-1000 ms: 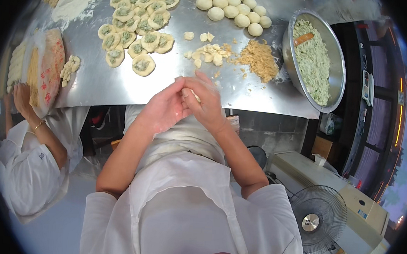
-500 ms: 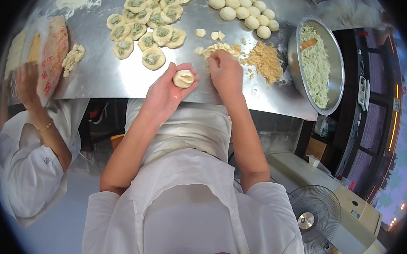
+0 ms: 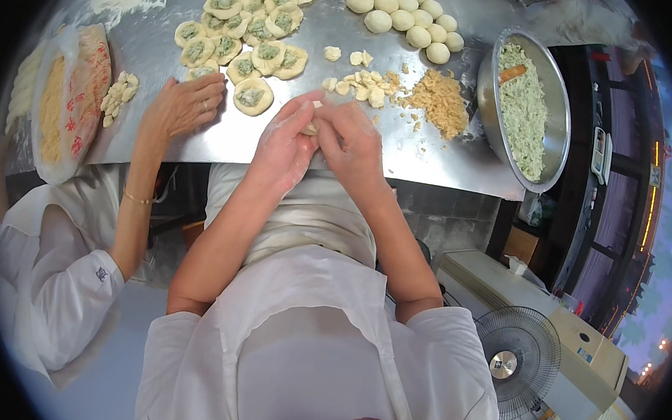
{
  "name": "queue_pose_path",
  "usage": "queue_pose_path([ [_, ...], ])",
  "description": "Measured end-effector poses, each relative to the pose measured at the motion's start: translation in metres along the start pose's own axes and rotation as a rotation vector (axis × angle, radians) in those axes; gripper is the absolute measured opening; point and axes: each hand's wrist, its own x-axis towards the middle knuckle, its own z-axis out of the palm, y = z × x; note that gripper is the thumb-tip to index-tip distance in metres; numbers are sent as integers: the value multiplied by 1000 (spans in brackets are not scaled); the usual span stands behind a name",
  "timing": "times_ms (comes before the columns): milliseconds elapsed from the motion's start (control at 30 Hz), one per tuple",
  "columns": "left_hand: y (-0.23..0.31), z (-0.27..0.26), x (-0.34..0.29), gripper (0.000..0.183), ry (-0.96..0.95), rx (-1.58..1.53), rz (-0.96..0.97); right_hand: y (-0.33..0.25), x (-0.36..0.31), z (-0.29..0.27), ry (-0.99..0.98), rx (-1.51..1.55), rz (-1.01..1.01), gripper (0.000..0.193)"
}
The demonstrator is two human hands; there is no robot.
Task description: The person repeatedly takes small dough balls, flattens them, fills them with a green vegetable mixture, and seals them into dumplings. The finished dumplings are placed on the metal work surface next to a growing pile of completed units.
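Just in front of the table's near edge, my left hand (image 3: 284,147) cups a piece of dough (image 3: 309,130), mostly covered by fingers. My right hand (image 3: 351,143) meets it from the right, fingers closed and bent against the dough. A small pale lump (image 3: 318,103) shows at the right fingertips. Beyond my right hand lies a pile of pale yellow lumps (image 3: 365,87), beside a heap of orange-brown crumbly filling (image 3: 439,102). Left of my hands sits a dough round topped with green filling (image 3: 253,97), with several more filled rounds (image 3: 267,52) behind it.
A co-worker's hand (image 3: 190,105) reaches over the steel table (image 3: 156,60) from the left, near the filled rounds. Smooth dough balls (image 3: 402,20) stand at the back. A steel bowl of green filling (image 3: 560,124) is at right; a plastic bag of crumbs (image 3: 65,109) at left.
My right hand has come back from the pale lumps to the dough in my left hand. The co-worker's hand has moved right, from the bag to the filled rounds.
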Motion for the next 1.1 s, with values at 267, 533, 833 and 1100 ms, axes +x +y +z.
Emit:
queue_pose_path([
  [267, 5, 12, 3, 41, -29, -167, -82, -5, 13, -26, 20, 20, 41, 51],
  [533, 11, 26, 2, 37, 34, 96, -167, 21, 18, -14, -206, -163, -253, 56],
  [833, 44, 40, -13, 36, -76, 344, -342, 7, 16, -14, -193, 264, 28, 55],
  [1100, 41, 30, -13, 44, -84, 111, -239, 3, 23, -2, -65, 98, -74, 26],
])
